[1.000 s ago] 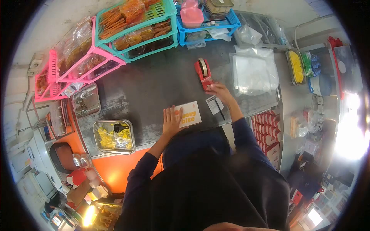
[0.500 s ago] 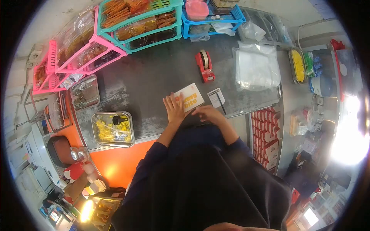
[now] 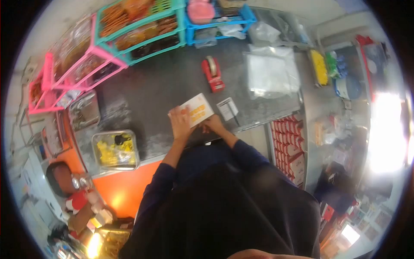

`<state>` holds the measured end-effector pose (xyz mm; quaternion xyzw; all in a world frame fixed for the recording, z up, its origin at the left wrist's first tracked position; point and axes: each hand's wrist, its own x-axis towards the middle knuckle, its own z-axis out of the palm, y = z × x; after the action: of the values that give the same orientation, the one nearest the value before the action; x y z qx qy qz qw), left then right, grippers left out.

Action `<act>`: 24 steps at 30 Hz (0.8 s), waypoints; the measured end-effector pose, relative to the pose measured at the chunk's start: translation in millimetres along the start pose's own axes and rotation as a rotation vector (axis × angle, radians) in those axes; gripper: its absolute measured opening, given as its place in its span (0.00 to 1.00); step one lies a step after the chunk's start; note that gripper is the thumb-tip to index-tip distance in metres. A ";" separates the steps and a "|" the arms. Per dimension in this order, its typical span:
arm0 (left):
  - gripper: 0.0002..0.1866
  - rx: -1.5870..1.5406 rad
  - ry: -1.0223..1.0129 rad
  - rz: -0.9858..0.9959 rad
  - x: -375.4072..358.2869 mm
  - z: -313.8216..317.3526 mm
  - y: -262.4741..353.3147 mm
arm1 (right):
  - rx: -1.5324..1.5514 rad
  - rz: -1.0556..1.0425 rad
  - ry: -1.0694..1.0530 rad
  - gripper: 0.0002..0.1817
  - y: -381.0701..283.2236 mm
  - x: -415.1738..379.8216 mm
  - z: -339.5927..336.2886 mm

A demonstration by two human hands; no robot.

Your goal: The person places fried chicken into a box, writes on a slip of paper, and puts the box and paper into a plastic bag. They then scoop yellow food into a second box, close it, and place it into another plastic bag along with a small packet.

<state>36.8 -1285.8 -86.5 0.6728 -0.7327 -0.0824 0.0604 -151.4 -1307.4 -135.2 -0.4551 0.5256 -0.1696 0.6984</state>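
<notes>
Box (image 3: 197,109), white with orange print, lies flat on the grey counter (image 3: 159,93), close to its near edge. Left hand (image 3: 180,123) lies spread, palm down, over the box's near-left corner; pressing, not clasping. Right hand (image 3: 212,125) touches the box's near-right edge, fingers curled; whether it pinches anything, cannot tell. Slip (image 3: 227,108) with a pen lies just right of the box. Red tape dispenser (image 3: 212,74) stands beyond, apart. Bare counter opens left and beyond the box. Clear bags (image 3: 269,74) lie far right. Tray (image 3: 115,150) of yellow bits sits at the left edge.
</notes>
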 end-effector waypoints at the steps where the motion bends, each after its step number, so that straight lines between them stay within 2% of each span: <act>1: 0.51 0.020 -0.159 -0.020 7.6 -8.3 3.2 | -0.020 -0.021 0.037 0.11 0.7 3.1 1.0; 3: 0.50 -0.083 0.116 0.057 2.3 -10.6 10.7 | 0.096 0.027 0.005 0.14 -8.5 -7.6 -7.9; 4: 0.50 -0.100 0.125 0.080 2.0 -9.3 17.9 | 0.091 0.021 0.035 0.14 -8.2 -10.2 -32.3; 5: 0.49 -0.084 0.165 0.048 1.4 -9.2 21.0 | -0.252 0.071 -0.082 0.14 -6.0 -6.8 -55.9; 7: 0.48 -0.048 0.211 0.005 9.8 -5.1 24.3 | -0.696 -0.004 0.052 0.14 -11.6 -6.3 -105.1; 8: 0.44 -0.014 0.228 -0.055 11.2 5.5 27.1 | -0.786 -0.130 0.306 0.14 -15.5 -15.5 -140.6; 9: 0.41 0.022 0.245 -0.120 12.4 13.3 29.6 | -0.663 -0.205 0.557 0.13 -41.6 -30.1 -171.5; 10: 0.41 0.036 0.247 -0.133 17.0 15.3 30.9 | -0.760 -0.252 0.771 0.12 -50.2 -26.3 -211.8; 11: 0.36 0.022 0.213 -0.227 24.4 16.4 32.8 | -0.859 -0.418 0.908 0.09 -45.0 -21.2 -257.6; 12: 0.31 0.006 0.176 -0.319 28.7 18.9 36.6 | -0.914 -0.367 0.943 0.07 -48.0 -22.7 -293.3; 13: 0.31 0.016 0.175 -0.325 32.2 24.7 42.7 | -0.970 -0.317 0.978 0.07 -50.2 -26.8 -319.9; 14: 0.25 0.024 0.368 -0.360 36.2 32.7 50.1 | -0.965 -0.322 0.971 0.07 -45.5 -32.0 -338.2; 15: 0.19 0.032 0.569 -0.390 42.9 39.6 59.0 | -1.070 -0.266 0.802 0.07 -38.9 -30.9 -356.9; 16: 0.19 0.039 0.577 -0.392 50.4 43.8 74.2 | -1.168 -0.209 0.631 0.07 -27.5 -23.7 -374.6; 18: 0.12 -0.106 0.733 -0.321 63.8 54.1 118.0 | -1.199 -0.301 0.563 0.09 9.1 5.0 -396.7; 20: 0.07 -0.339 0.513 -0.153 81.2 49.5 186.2 | -1.228 -0.394 0.486 0.12 12.5 11.5 -406.9; 21: 0.05 -0.390 0.409 0.011 94.0 20.4 236.9 | -1.045 -0.459 0.488 0.10 -4.5 -1.8 -405.2; 22: 0.06 -0.451 0.420 0.249 111.2 43.9 267.3 | -0.860 -0.513 0.485 0.09 -19.3 -12.3 -403.1; 23: 0.12 -0.435 0.134 0.316 121.2 36.3 300.0 | -0.855 -0.513 0.478 0.09 -24.1 -12.7 -406.1; 24: 0.16 -0.311 0.127 0.427 132.3 55.3 329.8 | -0.873 -0.579 0.441 0.07 -27.6 -12.1 -411.0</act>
<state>-307.7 -1388.6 -76.9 0.4894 -0.8313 -0.1368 0.2250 -514.6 -1501.4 -119.3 -0.7811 0.5342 -0.2121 0.2442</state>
